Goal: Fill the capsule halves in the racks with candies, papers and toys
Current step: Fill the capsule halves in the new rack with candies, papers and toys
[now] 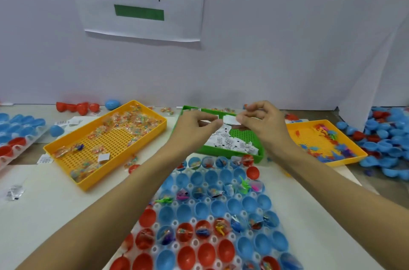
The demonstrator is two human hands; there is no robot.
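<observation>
Over the green tray (261, 154) at the far middle of the table (55, 203), a person's left hand (194, 123) and right hand (261, 121) meet, each with fingers curled and pinching small white paper slips (230, 119) between thumb and fingertips. More printed slips lie heaped along the tray's near edge. Directly below, toward the table's near edge, sits the rack (212, 214) of blue and red capsule halves, some already holding candies, papers and toys, many bare. A yellow tray of wrapped candies (124, 123) stands to the left, a yellow tray of small toys (325, 137) to the right. The step appears to be peeling one slip from a stuck bunch; it likely calls for a light sliding pinch, so only a single paper separates and goes to each bare cup, with none falling between cups.
</observation>
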